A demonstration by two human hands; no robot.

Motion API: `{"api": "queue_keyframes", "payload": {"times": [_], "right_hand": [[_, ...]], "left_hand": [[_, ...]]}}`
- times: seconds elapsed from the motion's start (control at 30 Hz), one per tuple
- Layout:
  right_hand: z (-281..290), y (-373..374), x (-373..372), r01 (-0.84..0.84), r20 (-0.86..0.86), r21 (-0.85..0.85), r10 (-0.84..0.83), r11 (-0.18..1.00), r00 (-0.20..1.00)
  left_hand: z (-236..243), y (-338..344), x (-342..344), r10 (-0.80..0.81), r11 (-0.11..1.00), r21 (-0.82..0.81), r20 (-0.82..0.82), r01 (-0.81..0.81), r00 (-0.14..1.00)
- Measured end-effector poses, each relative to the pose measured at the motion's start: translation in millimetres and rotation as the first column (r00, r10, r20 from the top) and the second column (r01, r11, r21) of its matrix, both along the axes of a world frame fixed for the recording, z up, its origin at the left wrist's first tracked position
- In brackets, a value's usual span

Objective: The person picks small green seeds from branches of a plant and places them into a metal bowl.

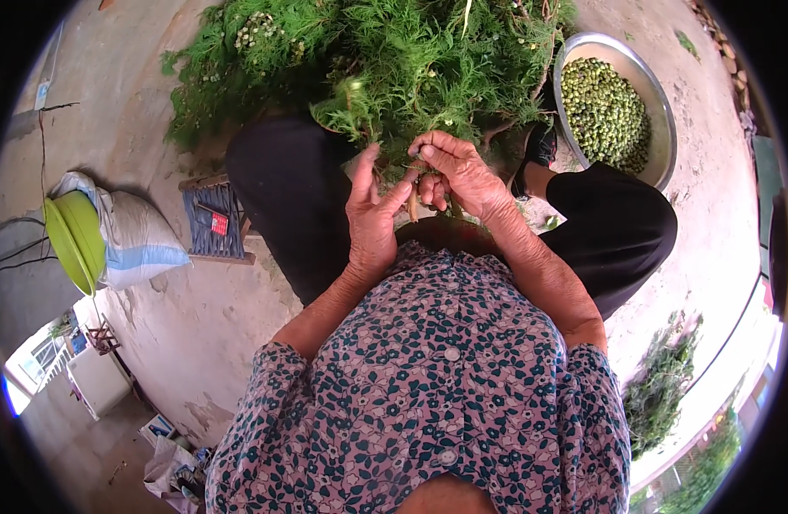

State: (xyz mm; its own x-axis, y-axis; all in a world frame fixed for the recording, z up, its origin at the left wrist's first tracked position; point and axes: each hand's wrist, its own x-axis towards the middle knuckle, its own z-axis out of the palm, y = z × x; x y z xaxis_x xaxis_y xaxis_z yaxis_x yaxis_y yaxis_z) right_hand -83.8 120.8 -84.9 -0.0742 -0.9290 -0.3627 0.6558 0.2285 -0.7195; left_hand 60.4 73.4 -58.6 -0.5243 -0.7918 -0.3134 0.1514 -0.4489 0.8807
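A large heap of green, scaly-leaved evergreen branches (428,77) lies in front of my knees, with small pale cones on some twigs. My right hand (467,176) is closed at the heap's near edge, thumb and forefinger pinching at a small round greyish cone (416,151), the other fingers curled about an evergreen sprig (413,206) whose brown stem shows below. Facing it, my left hand (374,210) has its fingers stretched and apart, the thumb tip close to that stem. Whether the thumb touches it, I cannot tell.
A metal basin (668,128) of small green cones (604,111) stands at the right of the heap. To the left are a low woven stool (214,221) bearing a small red packet, a white sack (141,240) and a yellow-green tub (72,240). More greenery (664,390) lies at right.
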Motion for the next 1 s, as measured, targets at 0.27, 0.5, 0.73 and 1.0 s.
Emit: {"api": "queue_keyframes", "payload": {"times": [0.27,0.5,0.73,1.0], "right_hand": [[-5,-2,7,-0.041,-0.051,-0.027,0.039,0.999,0.998],[-1,-1,-3,0.102,-0.001,0.057,-0.102,0.993,0.995],[-37,12,-38,0.434,0.124,0.055,-0.438,0.899,0.891],[-59,4,-31,0.383,-0.019,0.315,-0.397,0.868,0.917]], "left_hand": [[-4,-4,1,-0.082,0.996,0.033,0.092,0.079,0.992],[-21,-5,7,-0.032,0.999,-0.038,0.135,0.038,0.990],[-14,-7,6,-0.114,0.989,0.112,0.115,0.101,0.987],[-18,-8,7,-0.168,0.983,0.108,0.194,0.149,0.966]]}}
